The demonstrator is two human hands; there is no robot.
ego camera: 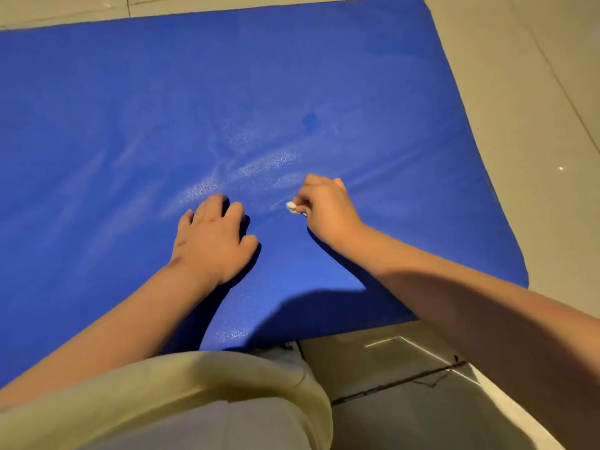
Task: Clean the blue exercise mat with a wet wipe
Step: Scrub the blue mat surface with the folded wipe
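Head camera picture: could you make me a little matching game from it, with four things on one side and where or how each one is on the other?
Things:
1. left hand
2. right hand
3. wet wipe
4. blue mat

Place or state:
A. small and white, bunched up between fingers
B. rests on the mat and holds nothing
C. lies on the pale tiled floor, with shiny streaks
D. fingers curled, pinching something small

Pairs: 1-B, 2-D, 3-A, 4-C

A large blue exercise mat (227, 92) lies flat on a pale tiled floor (535, 76), its surface showing pale wet streaks. A small balled white wet wipe (291, 206) rests against its middle.
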